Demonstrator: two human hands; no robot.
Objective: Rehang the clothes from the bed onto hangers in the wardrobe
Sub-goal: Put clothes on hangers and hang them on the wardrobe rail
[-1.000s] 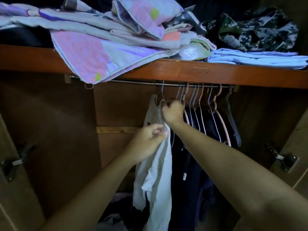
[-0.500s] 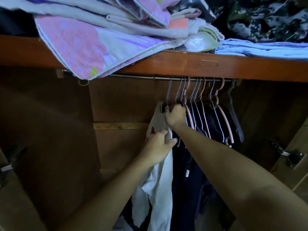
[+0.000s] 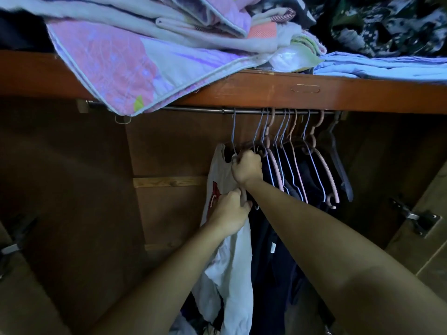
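Observation:
A white shirt [image 3: 229, 262] with a red print hangs on a thin wire hanger [image 3: 233, 131] hooked over the metal rail [image 3: 193, 109] inside the wardrobe. My right hand [image 3: 247, 167] grips the top of that hanger and the shirt's collar. Lower down, my left hand [image 3: 229, 212] pinches the shirt's fabric at the shoulder. Several more wire and pink plastic hangers [image 3: 300, 160] crowd the rail to the right, with dark clothes [image 3: 273, 250] hanging beneath them.
A wooden shelf [image 3: 266, 93] above the rail carries folded pink and lilac quilts [image 3: 116, 61], blue sheets [image 3: 387, 68] and a camouflage garment [image 3: 387, 25]. Door hinges [image 3: 418, 220] sit at the right; the wardrobe's left half holds no hangers.
The view has tilted down, so the rail and shelf sit higher in the frame. My left hand has shifted slightly on the shirt's shoulder; my right hand keeps hold of the hanger top.

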